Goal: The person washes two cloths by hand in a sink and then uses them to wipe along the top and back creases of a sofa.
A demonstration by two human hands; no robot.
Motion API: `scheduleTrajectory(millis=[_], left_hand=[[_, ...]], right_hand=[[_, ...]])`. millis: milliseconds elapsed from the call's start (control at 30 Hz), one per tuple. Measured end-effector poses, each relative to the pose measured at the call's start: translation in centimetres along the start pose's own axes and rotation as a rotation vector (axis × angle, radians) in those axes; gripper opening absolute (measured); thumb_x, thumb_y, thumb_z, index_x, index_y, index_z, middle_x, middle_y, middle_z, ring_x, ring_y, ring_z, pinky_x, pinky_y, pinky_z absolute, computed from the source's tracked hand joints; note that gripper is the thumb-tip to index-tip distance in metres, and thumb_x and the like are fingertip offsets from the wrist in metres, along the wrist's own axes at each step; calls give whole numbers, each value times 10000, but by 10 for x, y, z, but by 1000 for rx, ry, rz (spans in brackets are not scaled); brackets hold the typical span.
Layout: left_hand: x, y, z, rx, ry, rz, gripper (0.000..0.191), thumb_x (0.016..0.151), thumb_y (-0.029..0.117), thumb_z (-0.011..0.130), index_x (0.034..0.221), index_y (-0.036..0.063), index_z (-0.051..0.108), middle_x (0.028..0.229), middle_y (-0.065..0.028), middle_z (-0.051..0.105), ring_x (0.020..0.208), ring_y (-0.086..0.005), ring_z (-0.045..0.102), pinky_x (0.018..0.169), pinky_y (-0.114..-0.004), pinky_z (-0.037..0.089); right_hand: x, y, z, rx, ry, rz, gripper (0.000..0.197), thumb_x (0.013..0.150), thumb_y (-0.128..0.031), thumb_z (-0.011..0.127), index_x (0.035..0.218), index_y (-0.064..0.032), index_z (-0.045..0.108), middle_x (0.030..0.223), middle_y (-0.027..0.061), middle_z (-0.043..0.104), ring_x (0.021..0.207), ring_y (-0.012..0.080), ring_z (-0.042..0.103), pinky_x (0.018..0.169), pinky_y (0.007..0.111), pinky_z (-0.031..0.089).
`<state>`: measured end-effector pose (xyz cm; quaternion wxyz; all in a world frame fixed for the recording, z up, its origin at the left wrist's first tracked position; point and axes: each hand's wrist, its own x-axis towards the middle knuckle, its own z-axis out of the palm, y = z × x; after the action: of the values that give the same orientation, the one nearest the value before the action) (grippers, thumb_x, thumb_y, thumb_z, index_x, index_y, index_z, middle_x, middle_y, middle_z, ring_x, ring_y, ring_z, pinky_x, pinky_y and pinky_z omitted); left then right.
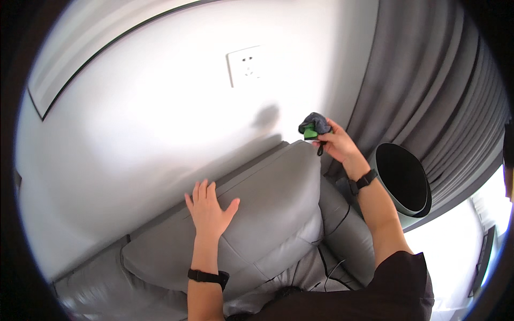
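Note:
My right hand (335,140) grips a small bundle of dark grey cloth (317,121) with a bright green part (310,133) at its lower side. A short black loop hangs from under my fingers. The bundle is held up near the white wall, just above the right end of the grey sofa backrest (277,184). Farther left, my left hand (211,208) is spread with nothing in it, over the top of the same backrest; whether the palm touches it, I cannot tell. Each wrist wears a black band.
A white wall socket (245,66) sits above the sofa. Grey curtains (417,80) hang at the right. Beside the sofa's armrest (349,228) stands a round, pale green bin-like container (429,196) with a dark top. A thin cable (330,275) lies on the seat.

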<state>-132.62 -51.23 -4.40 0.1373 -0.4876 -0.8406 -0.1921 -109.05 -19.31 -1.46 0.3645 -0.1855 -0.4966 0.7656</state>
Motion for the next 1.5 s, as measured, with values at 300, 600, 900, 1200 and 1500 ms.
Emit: scheduleTrajectory(millis=[300,600,900,1200,1500], left_hand=[[39,54,92,-76,-67,50,778,826,545,615,1400,52,433,1472,-141,402,1357,-309,362,1112,-547,183],[38,45,97,-151,-20,215,615,844,529,600,1268,83,592,1368,-64,542,1319,-277,414,1116,-546,161],[16,67,80,-89,-261,152,635,867,535,546,1289,61,571,1356,-97,551,1290,-291,457,1094,-570,207],[12,74,65,-67,-562,102,843,843,637,513,1413,25,407,1496,-124,382,1369,-334,366,1096,-609,221],[12,65,69,-160,-817,161,802,830,622,547,1481,210,325,1528,-84,326,1418,-323,273,1106,-624,209]], right_hand=[[-22,20,9,295,-237,-73,569,795,22,662,1329,-83,493,1244,35,582,1200,213,515,1048,404,374],[-23,40,21,283,-249,-179,495,767,123,646,1208,-84,561,1201,41,605,1166,203,535,1027,383,396],[-22,25,37,-45,-62,-295,525,771,118,641,1238,-59,480,1138,47,574,1080,181,555,962,331,445],[31,47,101,-182,-115,88,498,759,69,675,1213,-52,508,1082,84,550,987,177,561,827,313,495],[76,188,216,-991,-1069,-475,401,690,46,619,1063,-91,673,1109,102,598,1025,300,594,842,396,502]])
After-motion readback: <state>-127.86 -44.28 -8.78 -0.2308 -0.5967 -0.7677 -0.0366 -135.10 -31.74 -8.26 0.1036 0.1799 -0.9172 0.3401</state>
